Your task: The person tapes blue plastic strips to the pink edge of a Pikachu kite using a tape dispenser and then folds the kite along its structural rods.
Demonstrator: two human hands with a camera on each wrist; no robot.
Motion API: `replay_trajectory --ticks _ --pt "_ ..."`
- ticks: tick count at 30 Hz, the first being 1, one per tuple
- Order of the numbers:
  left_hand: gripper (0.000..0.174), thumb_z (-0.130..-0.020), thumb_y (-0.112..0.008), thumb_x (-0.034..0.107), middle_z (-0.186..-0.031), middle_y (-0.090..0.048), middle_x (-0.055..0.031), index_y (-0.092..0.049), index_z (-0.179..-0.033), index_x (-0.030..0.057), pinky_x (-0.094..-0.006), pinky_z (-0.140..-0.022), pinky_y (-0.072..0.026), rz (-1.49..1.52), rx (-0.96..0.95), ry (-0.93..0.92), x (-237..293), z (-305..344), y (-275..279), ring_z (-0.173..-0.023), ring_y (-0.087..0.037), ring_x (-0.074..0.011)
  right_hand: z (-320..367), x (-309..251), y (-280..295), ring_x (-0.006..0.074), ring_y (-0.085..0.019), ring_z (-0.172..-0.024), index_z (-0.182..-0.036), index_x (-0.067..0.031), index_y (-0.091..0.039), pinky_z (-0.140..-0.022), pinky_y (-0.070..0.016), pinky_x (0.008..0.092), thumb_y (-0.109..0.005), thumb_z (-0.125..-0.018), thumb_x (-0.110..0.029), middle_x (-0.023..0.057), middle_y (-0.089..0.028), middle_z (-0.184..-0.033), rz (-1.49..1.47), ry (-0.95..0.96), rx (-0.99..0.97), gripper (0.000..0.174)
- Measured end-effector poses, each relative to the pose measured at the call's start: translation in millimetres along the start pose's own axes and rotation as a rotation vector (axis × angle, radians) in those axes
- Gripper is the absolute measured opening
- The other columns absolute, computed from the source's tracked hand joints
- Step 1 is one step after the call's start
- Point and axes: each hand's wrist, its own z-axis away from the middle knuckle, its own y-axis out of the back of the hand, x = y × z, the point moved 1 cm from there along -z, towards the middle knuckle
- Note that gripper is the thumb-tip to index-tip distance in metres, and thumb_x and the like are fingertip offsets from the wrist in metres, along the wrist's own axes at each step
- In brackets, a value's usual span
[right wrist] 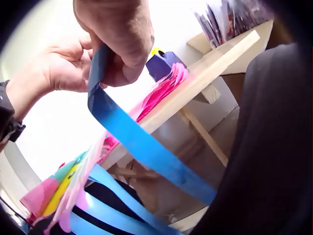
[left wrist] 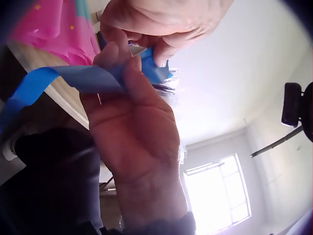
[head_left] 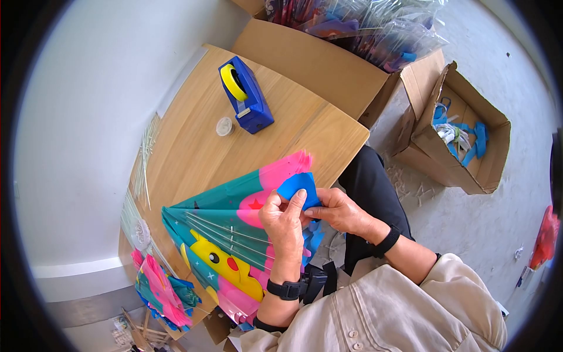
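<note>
The left hand (head_left: 282, 222) and right hand (head_left: 345, 216) are close together, pinching the blue strip (head_left: 298, 185), and its long end hangs below them; the bright kite (head_left: 226, 202) lies on the table (head_left: 305, 117), nearer the left hand

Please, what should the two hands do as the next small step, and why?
Probably, the right hand should gently pull the blue strip straight while the left hand pinches it. Both hands grip the strip, but it bends near the right hand's fingers, and a long part hangs below.
</note>
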Motion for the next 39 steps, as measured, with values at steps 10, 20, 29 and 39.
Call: replay_trajectory --ticks 10,20,29,39 --pt "0.008 -0.084 -0.066 0.002 -0.062 -0.056 -0.0025 -0.060 -0.079 0.0010 -0.0236 -0.035 -0.0384 -0.054 -0.035 -0.054 1 3 1 -0.041 -0.046 -0.0067 0 -13 5 0.0086 -0.060 -0.067 -0.101 0.0002 -0.061 -0.065 -0.0502 0.0236 -0.057 -0.092 -0.010 0.0037 -0.065 -0.077 0.086 -0.133 -0.071 0.014" --pt "0.007 -0.083 -0.066 0.002 -0.064 -0.058 -0.0051 -0.060 -0.081 -0.0019 -0.0245 -0.034 -0.0401 -0.008 -0.084 0.031 8 7 -4 -0.041 -0.047 -0.0096 3 -5 5 0.0079 -0.059 -0.068 -0.101 0.0003 -0.062 -0.063 -0.0499 0.0227 -0.053 -0.097 -0.018 0.0032 -0.064 -0.075 -0.016 -0.123 -0.113 0.021" --pt "0.015 -0.083 -0.069 0.006 -0.063 -0.057 -0.0034 -0.058 -0.074 0.0023 -0.0258 -0.033 -0.0413 0.072 -0.045 0.066 6 5 -2 -0.040 -0.046 -0.0095 7 -7 4 0.0075 -0.060 -0.066 -0.101 -0.0002 -0.063 -0.062 -0.0506 0.0225 -0.051 -0.097 -0.026 0.0035 -0.064 -0.075 -0.100 -0.100 -0.056 0.028" --pt "0.017 -0.084 -0.069 0.010 -0.060 -0.054 -0.0013 -0.057 -0.073 0.0038 -0.0237 -0.031 -0.0379 0.147 -0.073 0.134 0 3 -1 -0.038 -0.045 -0.0079 8 -4 2 0.0065 -0.059 -0.061 -0.095 -0.0011 -0.065 -0.058 -0.0504 0.0213 -0.056 -0.095 -0.022 0.0038 -0.066 -0.073 -0.171 -0.128 0.043 0.023"
